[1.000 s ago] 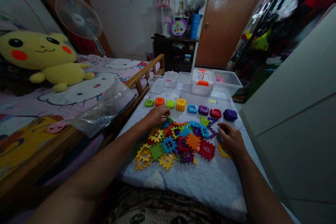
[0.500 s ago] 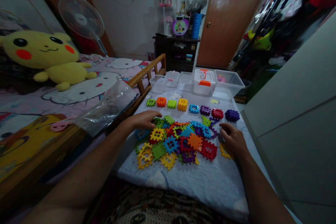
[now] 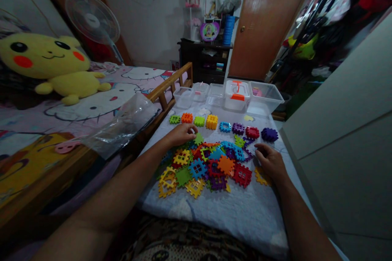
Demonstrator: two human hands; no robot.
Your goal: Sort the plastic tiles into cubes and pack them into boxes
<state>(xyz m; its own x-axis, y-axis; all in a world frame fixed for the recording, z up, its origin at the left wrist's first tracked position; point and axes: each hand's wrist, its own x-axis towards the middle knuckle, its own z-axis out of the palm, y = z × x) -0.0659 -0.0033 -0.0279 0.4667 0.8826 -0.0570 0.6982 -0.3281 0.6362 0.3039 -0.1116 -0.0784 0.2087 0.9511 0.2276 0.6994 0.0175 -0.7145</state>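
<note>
A heap of colourful plastic interlocking building tiles (image 3: pixel 211 163) with notched edges lies on the cloth-covered table. My left hand (image 3: pixel 183 133) is over the heap's far left side, fingers bent and a little apart. Just beside its fingertips is a light-green tile (image 3: pixel 199 138); I see nothing held. To the right of the heap rests my right hand (image 3: pixel 271 161), open, thumb and index finger apart. Close to it lie purple frame tiles (image 3: pixel 248 154) and a yellow tile (image 3: pixel 261 176), partly covered by that hand.
Small stacks sorted by colour stand in a row beyond the heap, among them a yellow stack (image 3: pixel 212 122) and a dark purple stack (image 3: pixel 269 134). Clear plastic boxes (image 3: pixel 265 91) line the table's far edge. On the left is a bed with a wooden rail (image 3: pixel 171 83) and a plastic bag (image 3: pixel 122 126).
My left hand has moved right and slightly away from me, to above the light-green tile. My right hand stays about where it was. The view has shifted slightly.
</note>
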